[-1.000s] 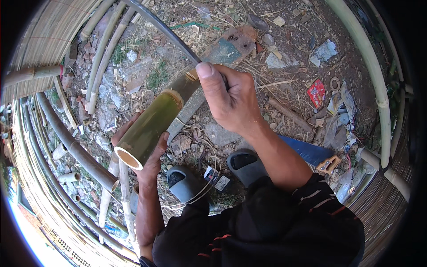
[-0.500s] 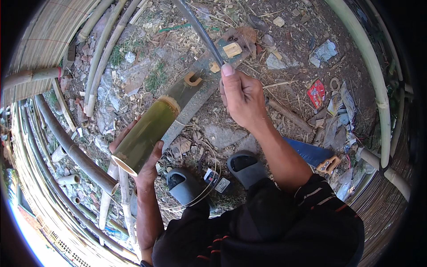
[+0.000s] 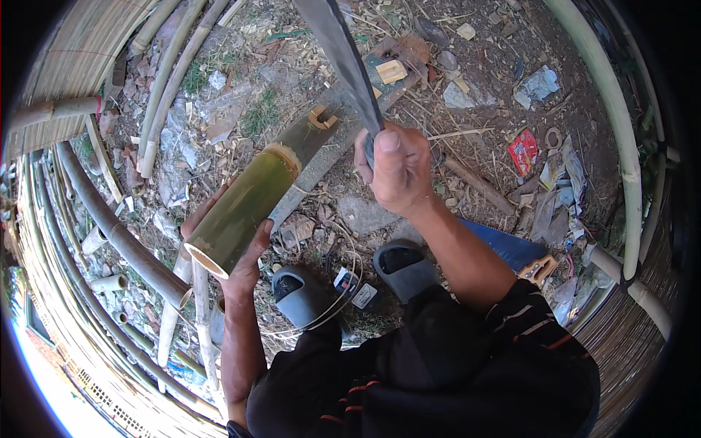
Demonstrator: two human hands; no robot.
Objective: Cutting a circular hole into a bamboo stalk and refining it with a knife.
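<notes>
A person grips a green bamboo tube [image 3: 252,212] in the left hand [image 3: 242,276], its fingers wrapped about the near end, with the thumb along the tube's right side and the other fingers showing on its left. The tube slants away from the wearer, its open, pale-rimmed end nearest the body; beyond a raised joint, a notch [image 3: 321,117] is cut into its darker far part. The right hand [image 3: 398,171], to the right of the tube's far end, is clenched around the grip of a long dark blade [image 3: 347,62], which rises past the tube without touching it; the grip itself is mostly hidden in the fist. A worn plank [image 3: 310,179] lies on the ground beneath the tube's far part, though whether the two touch cannot be told. A pale wood chip [image 3: 391,71] rests on the plank beyond the tube. Right of the tube, toward the wearer, lies a blue-bladed saw [image 3: 504,244], with a red wrapper [image 3: 522,151] farther off on the same side. Grey sandals [image 3: 301,298] stand to the right of the tube's near end, and a long grey bamboo pole [image 3: 124,226] stretches along its left.
</notes>
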